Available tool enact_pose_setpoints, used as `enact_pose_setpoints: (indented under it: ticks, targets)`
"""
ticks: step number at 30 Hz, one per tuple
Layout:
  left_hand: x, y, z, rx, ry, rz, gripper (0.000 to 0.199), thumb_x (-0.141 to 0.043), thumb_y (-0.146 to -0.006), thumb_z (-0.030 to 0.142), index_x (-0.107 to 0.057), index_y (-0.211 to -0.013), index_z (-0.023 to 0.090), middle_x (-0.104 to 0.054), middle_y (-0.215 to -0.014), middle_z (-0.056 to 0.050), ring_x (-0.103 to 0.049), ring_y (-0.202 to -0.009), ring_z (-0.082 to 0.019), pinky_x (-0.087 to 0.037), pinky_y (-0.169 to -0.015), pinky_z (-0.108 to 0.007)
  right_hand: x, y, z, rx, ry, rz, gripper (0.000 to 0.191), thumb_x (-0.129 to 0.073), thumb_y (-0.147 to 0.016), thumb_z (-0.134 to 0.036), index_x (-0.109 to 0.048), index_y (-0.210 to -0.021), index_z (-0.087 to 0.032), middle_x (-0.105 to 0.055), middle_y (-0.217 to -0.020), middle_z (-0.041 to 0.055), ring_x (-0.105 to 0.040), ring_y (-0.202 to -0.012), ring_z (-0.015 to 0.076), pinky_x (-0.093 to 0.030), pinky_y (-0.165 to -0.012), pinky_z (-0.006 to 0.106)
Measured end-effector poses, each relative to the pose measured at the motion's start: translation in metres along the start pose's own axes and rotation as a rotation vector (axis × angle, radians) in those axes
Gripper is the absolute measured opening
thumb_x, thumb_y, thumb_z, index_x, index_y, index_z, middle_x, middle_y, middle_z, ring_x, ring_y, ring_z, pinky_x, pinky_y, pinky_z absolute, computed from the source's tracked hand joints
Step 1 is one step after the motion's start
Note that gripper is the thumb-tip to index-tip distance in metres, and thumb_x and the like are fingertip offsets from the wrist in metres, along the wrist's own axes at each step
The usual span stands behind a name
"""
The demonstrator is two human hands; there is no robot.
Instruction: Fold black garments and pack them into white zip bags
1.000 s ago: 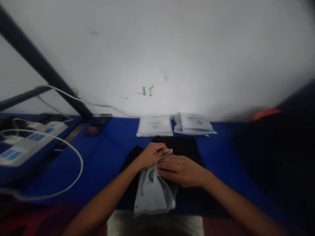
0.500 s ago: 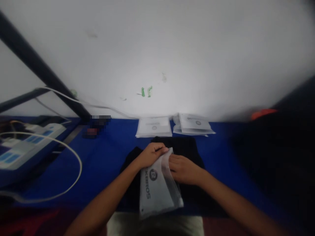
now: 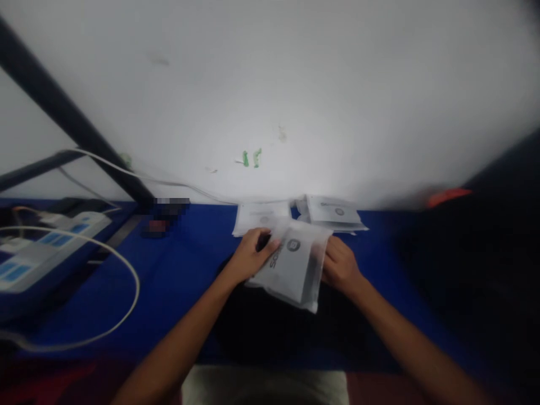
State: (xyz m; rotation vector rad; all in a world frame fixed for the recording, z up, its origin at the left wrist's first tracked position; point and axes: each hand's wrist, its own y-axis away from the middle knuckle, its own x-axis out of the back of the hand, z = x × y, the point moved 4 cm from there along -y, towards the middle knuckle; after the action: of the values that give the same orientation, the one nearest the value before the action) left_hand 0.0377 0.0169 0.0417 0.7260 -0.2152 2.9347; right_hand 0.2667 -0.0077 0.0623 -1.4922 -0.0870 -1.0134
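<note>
A frosted plastic zip bag with a round dark logo and lettering is held up between my hands, tilted, its far edge overlapping the bags behind. My left hand grips its left side, thumb on top. At its right edge my right hand is closed, with the fingertips partly hidden behind or inside the translucent plastic. Below the bag lies a dark folded cloth, much of it in shadow.
Against the white wall lie a flat stack of similar bags and another pile of bags on the blue tabletop. A power strip and a looping white cable occupy the left. An orange object is at right.
The bag has moved up and away from me and turned, its lower end swinging right. My right hand has shifted right, from the bag's opening to its right edge.
</note>
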Motion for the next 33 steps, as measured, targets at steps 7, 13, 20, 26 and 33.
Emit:
enact_pose_setpoints:
  ticks: [7,13,20,26,33]
  targets:
    - [0.017,0.0,-0.005,0.205,0.327,-0.329,0.036,-0.073,-0.076,0.05,-0.065,-0.08,0.015,-0.064,-0.067,-0.001,-0.059,-0.059,-0.012,-0.044,-0.055,-0.022,0.01,0.007,0.024,-0.07,0.176,0.0,0.027,-0.054,-0.088,-0.022,-0.064,-0.112,-0.013,-0.067,-0.091,0.0149,-0.061,-0.086,0.0302,-0.049,-0.071,0.043]
    - [0.061,-0.05,-0.038,0.232,0.224,0.201,0.033,-0.071,-0.072,0.045,-0.058,-0.077,0.016,-0.063,-0.065,-0.001,-0.057,-0.055,-0.013,-0.048,-0.054,-0.025,0.015,0.003,0.01,0.052,0.007,0.078,0.044,-0.036,-0.102,-0.031,-0.052,-0.135,-0.007,-0.068,-0.103,0.0187,-0.063,-0.095,0.0296,-0.052,-0.078,0.046]
    - [0.079,-0.11,-0.064,0.244,-0.132,0.453,0.007,-0.058,-0.079,0.025,-0.058,-0.077,0.019,-0.067,-0.079,-0.005,-0.064,-0.08,-0.022,-0.049,-0.071,-0.032,0.006,0.001,-0.003,0.092,-0.201,0.047,0.04,-0.034,-0.101,-0.019,-0.05,-0.137,-0.013,-0.07,-0.102,0.0151,-0.065,-0.102,0.0261,-0.054,-0.081,0.045]
    - [0.079,-0.113,-0.055,0.171,-0.367,0.527,0.013,-0.055,-0.086,0.022,-0.056,-0.098,0.018,-0.062,-0.113,-0.016,-0.052,-0.118,-0.034,-0.039,-0.099,-0.05,-0.005,0.005,-0.001,0.077,-0.315,-0.113,0.039,-0.036,-0.097,-0.011,-0.052,-0.133,-0.014,-0.069,-0.107,0.0149,-0.063,-0.101,0.0244,-0.053,-0.081,0.042]
    - [0.006,-0.062,0.007,-0.184,-0.322,0.165,0.027,-0.056,-0.092,0.043,-0.059,-0.105,0.02,-0.065,-0.112,-0.009,-0.061,-0.107,-0.024,-0.048,-0.097,-0.04,-0.011,0.009,0.004,0.051,-0.373,-0.213,0.04,-0.036,-0.094,-0.006,-0.054,-0.129,-0.014,-0.069,-0.11,0.0132,-0.06,-0.106,0.0233,-0.051,-0.086,0.04]
